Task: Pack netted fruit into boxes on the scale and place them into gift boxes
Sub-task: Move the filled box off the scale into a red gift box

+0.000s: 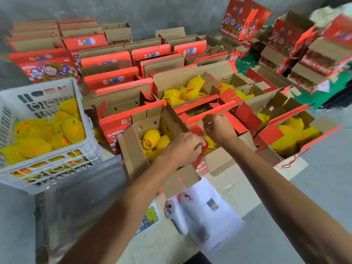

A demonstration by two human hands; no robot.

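An open red gift box [133,147] full of yellow-netted fruit [152,138] stands in front of me, lifted or tilted over the steel scale plate [82,199]. My left hand [182,147] grips a red inner flap at the box's right side. My right hand [219,128] is curled around the top edge of a red flap just behind it. The white scale display [182,214], wrapped in plastic, lies below the box.
A white plastic crate [57,86] of netted fruit sits at the left. More open gift boxes with fruit [293,134] stand to the right and behind. Rows of folded red boxes [110,79] fill the back, and stacked boxes [240,21] rise at the far right.
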